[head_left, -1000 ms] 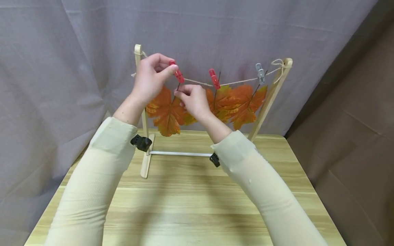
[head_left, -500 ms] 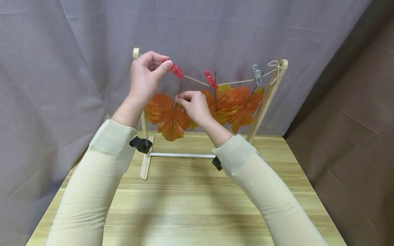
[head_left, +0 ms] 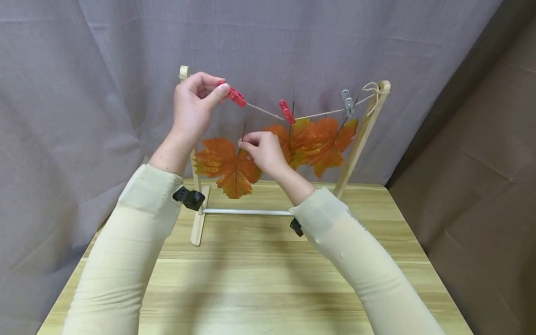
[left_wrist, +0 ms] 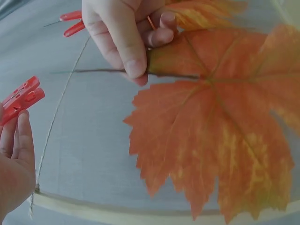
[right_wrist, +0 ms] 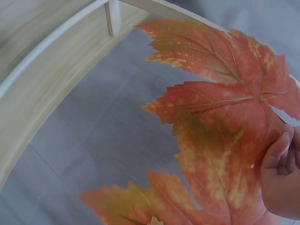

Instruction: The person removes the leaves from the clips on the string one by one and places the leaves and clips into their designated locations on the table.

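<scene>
Between thumb and fingers my left hand (head_left: pixel 194 103) pinches a red clothespin (left_wrist: pixel 23 99), held off the string in the left wrist view. Lower and to the right, my right hand (head_left: pixel 264 150) pinches the dark stem of an orange maple leaf (head_left: pixel 229 165), which hangs below the string (head_left: pixel 264 110). The stem's tip sticks up past the fingers. In the left wrist view it crosses the line of the string; whether they touch I cannot tell. A second red clothespin (head_left: pixel 287 111) and a grey clothespin (head_left: pixel 348 103) hold more orange leaves (head_left: pixel 324 144) on the string.
A wooden stand carries the string between its left post (head_left: pixel 184 72) and right post (head_left: pixel 364 135). A white bar (head_left: pixel 247 211) joins its feet above the wooden table (head_left: pixel 251 279). Grey curtain (head_left: pixel 268 42) hangs behind.
The left hand has drawn the red clothespin up and left, away from the stem. My right hand has lowered the leaf, its stem now below the clothespin.
</scene>
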Action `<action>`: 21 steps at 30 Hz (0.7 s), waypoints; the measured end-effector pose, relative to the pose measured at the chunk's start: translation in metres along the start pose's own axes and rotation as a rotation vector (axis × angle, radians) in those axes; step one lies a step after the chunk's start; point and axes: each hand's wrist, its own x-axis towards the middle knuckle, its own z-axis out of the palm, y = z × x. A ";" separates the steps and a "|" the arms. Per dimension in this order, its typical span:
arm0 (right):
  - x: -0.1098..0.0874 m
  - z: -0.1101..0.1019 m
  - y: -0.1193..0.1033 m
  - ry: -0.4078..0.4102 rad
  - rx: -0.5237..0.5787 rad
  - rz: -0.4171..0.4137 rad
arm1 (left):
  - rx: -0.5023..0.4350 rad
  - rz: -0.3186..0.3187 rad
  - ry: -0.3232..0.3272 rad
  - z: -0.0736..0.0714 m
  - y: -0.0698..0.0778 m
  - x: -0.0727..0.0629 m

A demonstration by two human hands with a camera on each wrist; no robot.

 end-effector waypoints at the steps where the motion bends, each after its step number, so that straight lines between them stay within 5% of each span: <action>1: -0.001 0.000 0.001 -0.007 0.006 0.009 | 0.000 -0.008 0.001 -0.001 -0.001 -0.001; 10: -0.012 0.003 0.018 -0.043 0.017 0.055 | 0.067 -0.064 -0.020 -0.014 -0.013 -0.008; 21: -0.030 0.007 0.035 -0.099 -0.035 -0.009 | 0.217 -0.061 -0.116 -0.030 -0.032 -0.021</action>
